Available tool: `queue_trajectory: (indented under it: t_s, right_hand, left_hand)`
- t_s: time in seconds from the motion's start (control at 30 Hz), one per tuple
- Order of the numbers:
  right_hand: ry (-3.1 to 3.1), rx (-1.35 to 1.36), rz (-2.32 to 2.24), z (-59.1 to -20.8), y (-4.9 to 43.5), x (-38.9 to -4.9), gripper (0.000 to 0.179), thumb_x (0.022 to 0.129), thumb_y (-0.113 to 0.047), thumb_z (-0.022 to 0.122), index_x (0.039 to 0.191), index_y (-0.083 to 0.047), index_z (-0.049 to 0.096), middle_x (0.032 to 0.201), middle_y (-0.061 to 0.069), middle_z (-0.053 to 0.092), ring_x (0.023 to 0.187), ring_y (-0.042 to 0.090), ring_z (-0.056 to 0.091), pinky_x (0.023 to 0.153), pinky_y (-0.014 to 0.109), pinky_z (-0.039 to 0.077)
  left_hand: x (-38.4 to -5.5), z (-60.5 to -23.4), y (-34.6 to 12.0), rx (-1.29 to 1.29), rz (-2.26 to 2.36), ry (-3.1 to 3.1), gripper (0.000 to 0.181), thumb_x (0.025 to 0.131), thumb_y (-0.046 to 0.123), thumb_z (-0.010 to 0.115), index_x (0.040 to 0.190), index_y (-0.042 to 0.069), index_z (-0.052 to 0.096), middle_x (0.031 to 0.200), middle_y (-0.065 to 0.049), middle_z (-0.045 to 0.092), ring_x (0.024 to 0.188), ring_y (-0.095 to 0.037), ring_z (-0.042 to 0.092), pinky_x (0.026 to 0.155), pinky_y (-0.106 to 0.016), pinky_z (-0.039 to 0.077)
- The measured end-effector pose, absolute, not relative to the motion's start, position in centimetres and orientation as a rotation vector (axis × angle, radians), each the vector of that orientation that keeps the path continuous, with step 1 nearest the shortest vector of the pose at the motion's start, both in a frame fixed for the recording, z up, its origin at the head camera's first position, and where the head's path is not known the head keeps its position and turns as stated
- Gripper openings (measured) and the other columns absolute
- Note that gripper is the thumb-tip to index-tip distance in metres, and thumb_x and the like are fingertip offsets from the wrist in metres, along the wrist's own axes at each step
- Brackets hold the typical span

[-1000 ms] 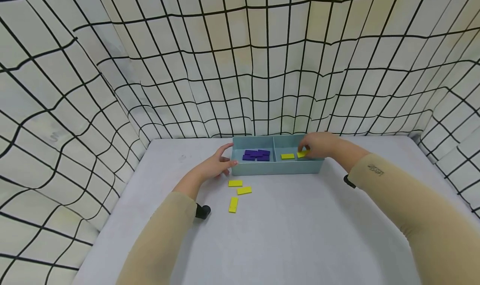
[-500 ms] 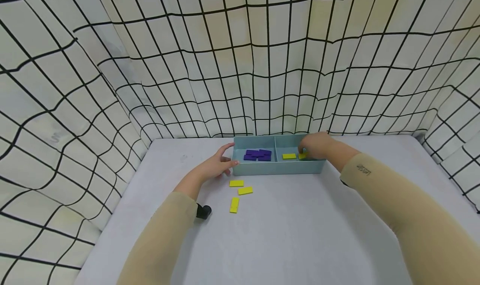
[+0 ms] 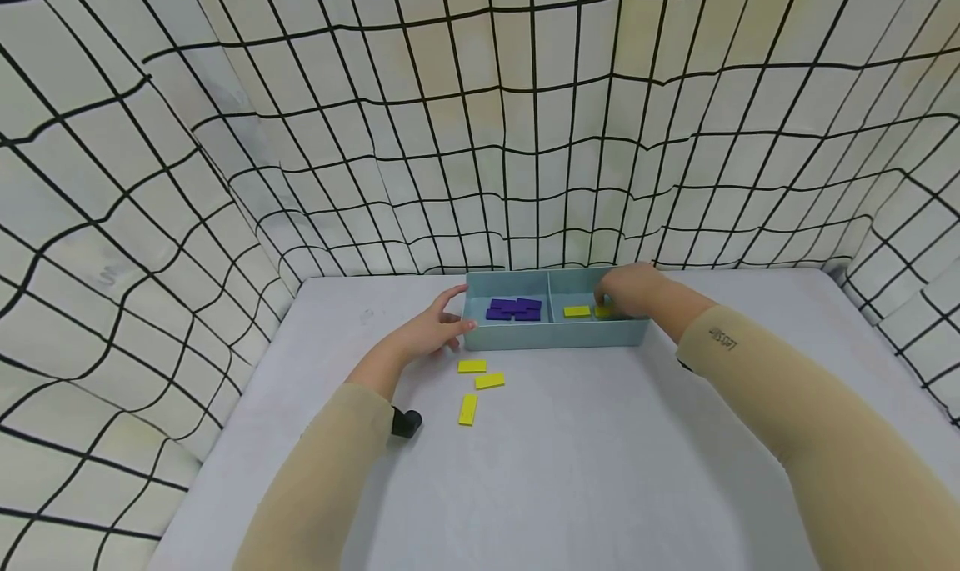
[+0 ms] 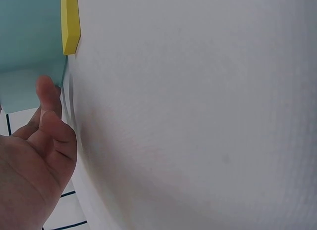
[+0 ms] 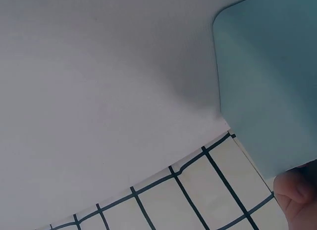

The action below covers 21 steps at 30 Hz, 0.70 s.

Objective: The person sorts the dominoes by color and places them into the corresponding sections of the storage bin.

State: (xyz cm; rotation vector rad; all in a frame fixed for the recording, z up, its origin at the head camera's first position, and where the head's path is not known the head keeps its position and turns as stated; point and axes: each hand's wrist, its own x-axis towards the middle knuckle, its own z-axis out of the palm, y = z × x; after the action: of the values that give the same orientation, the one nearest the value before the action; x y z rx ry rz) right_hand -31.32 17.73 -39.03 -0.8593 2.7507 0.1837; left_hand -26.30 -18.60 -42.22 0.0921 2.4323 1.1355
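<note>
A light blue box with two compartments stands at the back of the table. My left hand holds its left end, index finger at the rim and thumb on the front corner. My right hand reaches into the right compartment, its curled fingers on a small yellow tile low against the floor and partly hidden. Another yellow tile lies to its left. Several purple tiles fill part of the left compartment. In the right wrist view the box wall hides most of the right hand.
Three loose yellow tiles lie on the white table before the box: one flat, one slanted, one lengthwise. Black netting over pale walls encloses the table's back and sides.
My right hand has lowered the yellow tile from a tilted hold to the compartment floor, and the fingers now cover more of it. The left hand has stayed at the box's end.
</note>
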Motion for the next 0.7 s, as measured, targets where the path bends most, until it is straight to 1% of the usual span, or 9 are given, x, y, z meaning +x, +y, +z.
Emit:
queue_trajectory:
  t_s: [0.1,0.23,0.47,0.7]
  right_hand:
    - [2.75,-0.828,0.138,-39.0,17.7,-31.4,0.025,0.092,-0.024,0.071,0.116,-0.018,0.073,0.112,0.004,0.069,0.102,0.026,0.063,0.085,0.051,0.05]
    - [2.751,-0.781,0.051,-39.0,17.9,-31.6,0.027,0.093,-0.029,0.07,0.117,-0.019,0.072,0.104,0.0,0.067,0.094,0.021,0.06,0.08,0.046,0.049]
    - [2.777,-0.779,-0.062,-38.6,18.3,-31.4,0.029,0.091,-0.027,0.072,0.119,-0.018,0.071,0.107,0.002,0.066,0.097,0.021,0.059,0.083,0.045,0.048]
    - [2.808,-0.802,-0.168,-37.4,18.7,-30.6,0.032,0.091,-0.025,0.073,0.121,-0.015,0.07,0.106,0.002,0.066,0.095,0.022,0.059,0.079,0.043,0.049]
  left_hand:
    - [-26.3,-42.3,-18.7,0.089,1.136,2.434,0.082,0.093,0.051,0.065,0.153,0.051,0.01,0.141,-0.011,0.053,0.092,-0.023,0.062,0.078,-0.034,0.045]
    - [-26.2,-42.3,-18.7,0.086,1.131,2.444,0.081,0.093,0.05,0.064,0.154,0.05,0.01,0.141,-0.012,0.053,0.092,-0.023,0.062,0.078,-0.035,0.045]
    - [-26.2,-42.1,-18.6,0.089,1.136,2.438,0.082,0.093,0.05,0.065,0.154,0.05,0.01,0.141,-0.013,0.052,0.091,-0.023,0.062,0.078,-0.034,0.045]
    - [-26.1,-41.9,-18.4,0.085,1.13,2.435,0.081,0.094,0.049,0.064,0.154,0.049,0.01,0.142,-0.013,0.051,0.092,-0.023,0.062,0.079,-0.034,0.045]
